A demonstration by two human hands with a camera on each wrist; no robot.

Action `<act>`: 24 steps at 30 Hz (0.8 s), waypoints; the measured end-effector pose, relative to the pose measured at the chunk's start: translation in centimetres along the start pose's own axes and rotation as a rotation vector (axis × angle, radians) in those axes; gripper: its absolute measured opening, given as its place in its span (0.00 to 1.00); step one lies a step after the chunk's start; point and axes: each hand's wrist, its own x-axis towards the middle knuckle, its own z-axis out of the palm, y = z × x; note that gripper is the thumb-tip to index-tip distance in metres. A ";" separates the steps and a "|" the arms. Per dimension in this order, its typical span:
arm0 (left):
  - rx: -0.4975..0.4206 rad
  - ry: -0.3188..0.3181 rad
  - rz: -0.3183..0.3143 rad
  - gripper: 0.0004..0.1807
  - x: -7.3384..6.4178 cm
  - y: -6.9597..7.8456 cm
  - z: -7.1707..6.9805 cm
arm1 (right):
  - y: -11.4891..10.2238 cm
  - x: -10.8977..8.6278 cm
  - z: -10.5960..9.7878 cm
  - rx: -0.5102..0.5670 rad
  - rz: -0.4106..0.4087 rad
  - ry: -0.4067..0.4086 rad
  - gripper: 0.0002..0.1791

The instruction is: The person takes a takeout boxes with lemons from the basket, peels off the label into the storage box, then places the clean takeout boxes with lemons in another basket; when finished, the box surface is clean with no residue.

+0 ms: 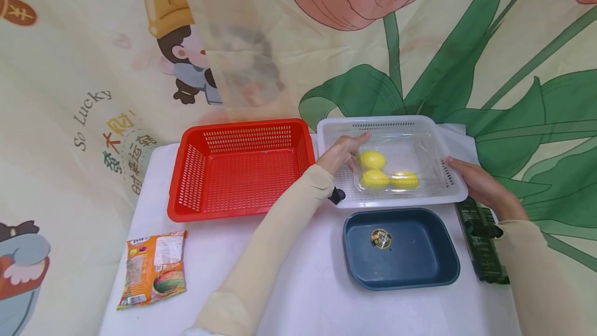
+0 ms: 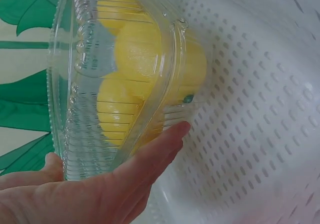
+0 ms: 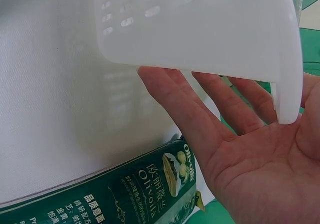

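Observation:
My left hand (image 1: 342, 153) grips the left end of a clear plastic box (image 1: 406, 144), its thumb on the lid side and its fingers against the base. Inside the box lie yellow lemons (image 1: 373, 179), three of them visible from above. The box is in or just over a white perforated basket (image 1: 333, 127); the left wrist view shows the basket's slotted floor (image 2: 250, 103) beside it. At the basket's right end, my right hand (image 1: 485, 185) holds the rim, thumb on top. In the right wrist view its fingers (image 3: 170, 91) reach under the white wall.
To the left stands a red perforated basket (image 1: 193, 214). A dark blue tub (image 1: 410, 253) with a round sticker sits in front of the white basket. A dark green packet (image 1: 482, 245) lies beneath the right wrist. An orange packet (image 1: 154, 268) lies at the front left.

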 end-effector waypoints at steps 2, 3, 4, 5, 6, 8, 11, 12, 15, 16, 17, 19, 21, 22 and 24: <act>-0.008 0.000 -0.009 0.47 0.1 -0.1 0.1 | 0.0 0.0 0.0 -0.006 -0.004 -0.002 0.28; -0.014 -0.004 -0.012 0.47 0.1 -0.1 0.2 | -0.1 0.0 0.1 -0.011 -0.002 -0.002 0.28; -0.021 -0.008 -0.011 0.46 0.0 -0.1 0.2 | -0.1 0.0 0.1 -0.015 -0.001 -0.001 0.29; -0.034 -0.008 -0.010 0.44 -0.1 -0.2 0.3 | -0.1 -0.1 0.1 -0.025 0.000 0.000 0.29; -0.043 -0.008 -0.007 0.43 -0.2 -0.2 0.4 | -0.1 -0.1 0.1 -0.030 0.000 0.003 0.29; -0.057 -0.011 -0.003 0.40 -1.2 -0.2 0.4 | -0.1 -0.1 0.1 -0.042 0.002 0.006 0.31; -0.057 0.019 -0.008 0.38 -1.4 -0.2 0.6 | -0.1 -0.1 0.2 -0.059 -0.002 0.006 0.33; -0.050 0.031 -0.012 0.38 -1.4 -0.2 0.6 | -0.1 -0.1 0.2 -0.059 -0.001 0.007 0.33; -0.029 0.053 -0.024 0.38 -1.1 -0.3 0.7 | -0.1 -0.1 0.2 -0.063 0.005 0.012 0.34; -0.025 0.051 -0.030 0.38 -1.0 -0.3 0.6 | 0.0 -0.2 0.2 -0.066 0.008 0.015 0.35; -0.020 0.052 -0.036 0.39 -0.9 -0.3 0.6 | 0.0 -0.1 0.1 -0.066 0.011 0.019 0.35; -0.013 0.051 -0.046 0.40 -0.6 -0.2 0.6 | 0.0 -0.1 0.1 -0.068 0.014 0.023 0.35; -0.011 0.047 -0.050 0.40 -0.6 -0.2 0.6 | 0.1 -0.1 0.1 -0.068 0.013 0.026 0.35; -0.017 0.047 -0.051 0.40 -0.6 -0.2 0.6 | 0.1 -0.1 0.1 -0.066 0.011 0.027 0.35; -0.023 0.044 -0.043 0.40 -0.7 -0.2 0.6 | 0.1 0.0 0.1 -0.060 0.010 0.026 0.34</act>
